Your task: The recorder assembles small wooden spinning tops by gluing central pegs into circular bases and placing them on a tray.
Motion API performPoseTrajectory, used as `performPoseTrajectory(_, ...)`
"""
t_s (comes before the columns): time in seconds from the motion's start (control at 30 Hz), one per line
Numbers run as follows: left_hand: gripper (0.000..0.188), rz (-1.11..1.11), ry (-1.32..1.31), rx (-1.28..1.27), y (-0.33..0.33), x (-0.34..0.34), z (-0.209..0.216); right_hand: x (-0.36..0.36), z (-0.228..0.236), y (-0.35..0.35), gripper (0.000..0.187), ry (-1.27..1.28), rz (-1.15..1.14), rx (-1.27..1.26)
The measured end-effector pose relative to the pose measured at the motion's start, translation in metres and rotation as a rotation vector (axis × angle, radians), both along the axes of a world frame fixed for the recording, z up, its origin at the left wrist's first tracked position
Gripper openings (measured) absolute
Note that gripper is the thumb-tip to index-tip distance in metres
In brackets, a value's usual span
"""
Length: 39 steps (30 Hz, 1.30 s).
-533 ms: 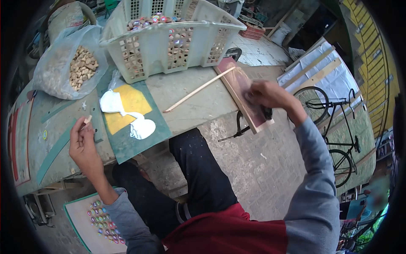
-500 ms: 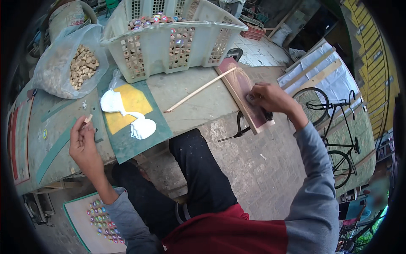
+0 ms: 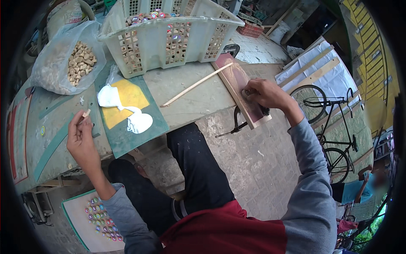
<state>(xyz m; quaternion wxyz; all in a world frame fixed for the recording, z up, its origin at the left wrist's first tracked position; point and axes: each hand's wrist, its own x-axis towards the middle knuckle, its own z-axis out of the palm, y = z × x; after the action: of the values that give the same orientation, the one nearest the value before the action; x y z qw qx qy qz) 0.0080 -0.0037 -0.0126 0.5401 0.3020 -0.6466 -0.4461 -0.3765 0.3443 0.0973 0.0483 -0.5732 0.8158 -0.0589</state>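
Observation:
My left hand (image 3: 83, 139) is raised over the left part of the table, pinching a small pale wooden block (image 3: 86, 113) between thumb and fingertips. On the right, my right hand (image 3: 267, 95) is closed, its fingertips down on a long board (image 3: 231, 75) with a reddish, dust-covered face and a pale wooden edge. Something small and dark shows at those fingertips, mostly hidden by them. A thin wooden stick (image 3: 196, 85) lies with its far end on that board. Left of the stick, a white cloth (image 3: 139, 122) rests on a green board (image 3: 146, 137) with a yellow patch.
A pale plastic crate (image 3: 154, 46) full of small wooden pieces stands at the back. Beside it sits a clear bag (image 3: 50, 67) of wooden blocks (image 3: 81, 63). Below left, a tray (image 3: 74, 207) carries several colourful round pieces. A bicycle (image 3: 338, 127) and another person (image 3: 357, 186) are at the right.
The whole view has shifted slightly. Both hands keep nearly the same places over the table and the reddish board. The person at the far right shows more fully now.

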Motion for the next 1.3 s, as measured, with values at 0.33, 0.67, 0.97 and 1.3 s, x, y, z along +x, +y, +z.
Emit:
performPoseTrajectory(0.33, 0.027, 0.036, -0.033, 0.005, 0.003, 0.001, 0.008, -0.041, -0.006, -0.033, 0.022, 0.056, -0.079, -0.019)
performPoseTrajectory(0.67, 0.026, -0.055, -0.003, -0.078, 0.009, 0.000, 0.011, 0.059, 0.007, 0.024, 0.038, -1.172, -0.090, -0.850)
performPoseTrajectory(0.97, 0.027, -0.330, -0.025, -0.175, 0.014, 0.003, 0.019, 0.118, -0.041, -0.045, 0.050, -1.675, 0.005, -1.143)
performPoseTrajectory(1.3, 0.021, -0.461, -0.211, -0.270, 0.023, 0.005, 0.033, 0.131, -0.093, -0.114, 0.032, -0.748, -0.182, -1.336)
